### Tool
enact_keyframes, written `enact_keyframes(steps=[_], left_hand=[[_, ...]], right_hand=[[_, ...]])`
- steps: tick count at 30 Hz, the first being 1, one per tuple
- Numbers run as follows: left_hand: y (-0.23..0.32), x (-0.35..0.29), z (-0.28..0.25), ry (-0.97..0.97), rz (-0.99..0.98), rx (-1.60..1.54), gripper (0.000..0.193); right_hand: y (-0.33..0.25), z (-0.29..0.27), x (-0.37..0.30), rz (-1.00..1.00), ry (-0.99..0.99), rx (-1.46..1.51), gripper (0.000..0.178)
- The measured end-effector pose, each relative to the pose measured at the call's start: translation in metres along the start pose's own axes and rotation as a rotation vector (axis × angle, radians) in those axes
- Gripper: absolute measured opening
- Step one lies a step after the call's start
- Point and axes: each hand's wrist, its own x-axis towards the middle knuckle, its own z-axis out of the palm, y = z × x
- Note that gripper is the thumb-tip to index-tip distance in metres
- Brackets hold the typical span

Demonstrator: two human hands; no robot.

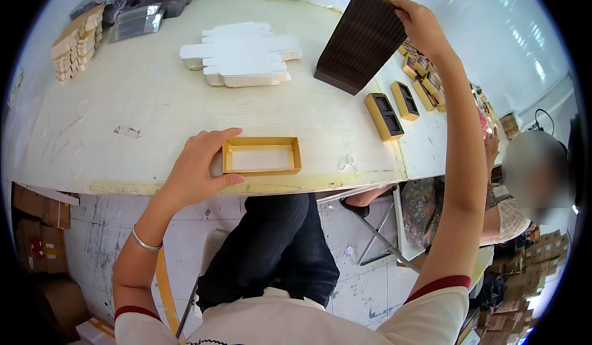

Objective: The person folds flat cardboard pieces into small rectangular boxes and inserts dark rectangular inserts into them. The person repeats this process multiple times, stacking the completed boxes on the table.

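An open-topped gold box with a pale inside lies near the table's front edge. My left hand grips its left end, thumb along the near side and fingers at the far corner. At the far right stands a tall, dark brown stack of inserts with fine ridges across it. My right hand reaches out to its upper right corner, fingers closed on the edge; whether it pinches a single insert cannot be made out. Two gold boxes with black inserts, a nearer one and a farther one, sit right of the stack.
A pile of flat white cartons lies mid-table. Stacked cardboard pieces and dark plastic bags are far left. More gold boxes lie right, near a seated person. A white string rests near the front edge.
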Motion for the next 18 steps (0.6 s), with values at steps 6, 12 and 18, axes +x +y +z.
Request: enact_keyframes(steps=[6, 12, 18], left_hand=[[-0.003, -0.002, 0.002, 0.002, -0.026, -0.035, 0.075], [0.007, 0.001, 0.002, -0.009, -0.117, -0.116, 0.085], [-0.009, -0.009, 0.005, 0.057, 0.013, -0.145, 0.086]], right_hand=[[0.004, -0.011, 0.017, 0.139, -0.114, 0.089, 0.015], [0.0, -0.037, 0.004, 0.031, 0.431, 0.407, 0.017], [-0.159, -0.031, -0.09, 0.325, -0.547, 1.425, 0.028]])
